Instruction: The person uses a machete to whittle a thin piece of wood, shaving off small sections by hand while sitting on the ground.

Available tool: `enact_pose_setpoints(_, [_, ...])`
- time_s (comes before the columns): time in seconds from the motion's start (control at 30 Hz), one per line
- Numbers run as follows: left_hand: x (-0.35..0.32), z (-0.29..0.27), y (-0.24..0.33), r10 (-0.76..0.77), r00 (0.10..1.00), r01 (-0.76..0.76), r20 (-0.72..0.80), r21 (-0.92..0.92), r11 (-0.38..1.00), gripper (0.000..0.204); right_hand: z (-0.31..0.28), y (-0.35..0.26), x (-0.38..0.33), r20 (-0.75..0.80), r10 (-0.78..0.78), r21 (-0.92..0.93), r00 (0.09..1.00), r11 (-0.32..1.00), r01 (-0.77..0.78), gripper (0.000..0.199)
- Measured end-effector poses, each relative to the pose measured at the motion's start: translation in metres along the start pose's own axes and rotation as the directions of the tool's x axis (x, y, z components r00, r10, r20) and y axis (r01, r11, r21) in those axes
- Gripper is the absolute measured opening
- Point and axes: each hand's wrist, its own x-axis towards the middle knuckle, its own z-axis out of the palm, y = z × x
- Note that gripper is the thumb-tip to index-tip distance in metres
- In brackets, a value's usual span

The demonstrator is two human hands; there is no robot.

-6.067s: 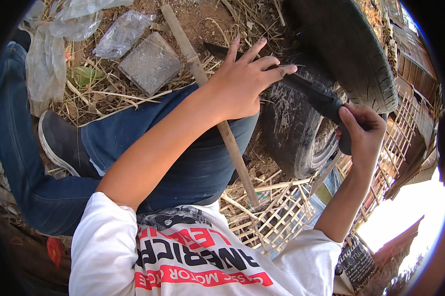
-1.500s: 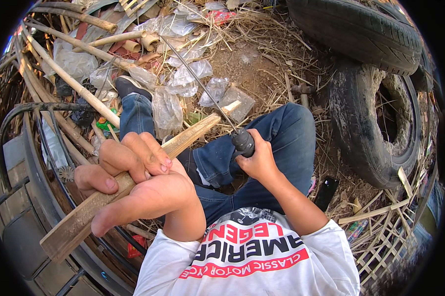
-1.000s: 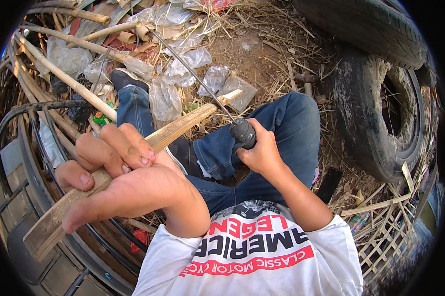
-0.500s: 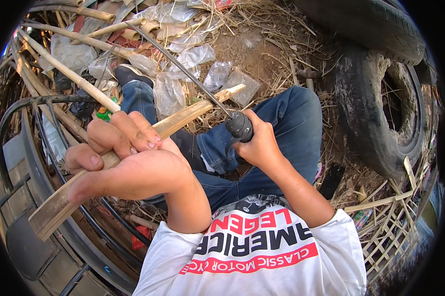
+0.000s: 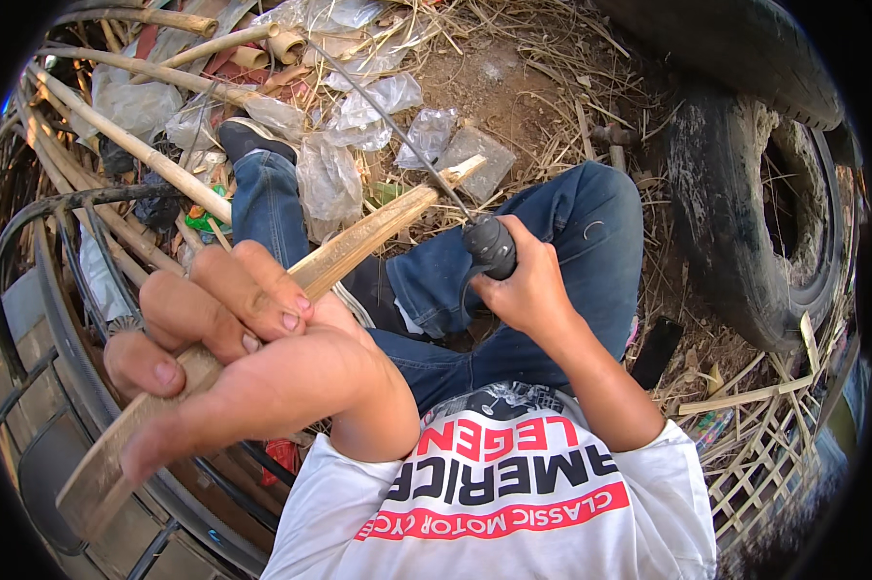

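Observation:
A split strip of bamboo or pale wood (image 5: 383, 232) runs slantwise from lower left to the centre, its far end cut and splintered. My left hand (image 5: 252, 338) is closed around its lower part, fingers curled over the top and thumb along the near side. In my right hand (image 5: 530, 275) is a long knife (image 5: 385, 118) with a black ribbed handle, gripped firmly. The thin blade, seen nearly edge-on, points up and left and crosses the strip close to its far end. Whether the blade bites into the strip cannot be made out.
Old tyres (image 5: 692, 222) stand at the right, above an open-weave bamboo basket (image 5: 769, 449). Bamboo poles (image 5: 136, 145) and crumpled plastic bags (image 5: 329, 184) litter the ground. A black metal frame (image 5: 59, 203) is at my left. My bent legs (image 5: 581, 227) lie beneath the work.
The knife and my right hand have shifted right, so the blade crosses nearer the strip's far end. My left hand has moved slightly left and down with the strip's near end.

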Motion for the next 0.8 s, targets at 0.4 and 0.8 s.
enact_pose_setpoints(0.4, [0.008, -0.002, -0.002, -0.052, 0.998, 0.053, 0.019, -0.058, 0.997, 0.055, 0.004, -0.018, 0.007, 0.032, 0.006, 0.030, 0.999, 1.000, -0.007, 0.048])
enact_pose_setpoints(0.8, [0.006, -0.008, 0.000, -0.024, 0.999, 0.025, 0.030, -0.020, 0.999, 0.054, 0.001, -0.023, 0.003, 0.022, -0.008, 0.034, 1.000, 0.999, 0.007, 0.046])
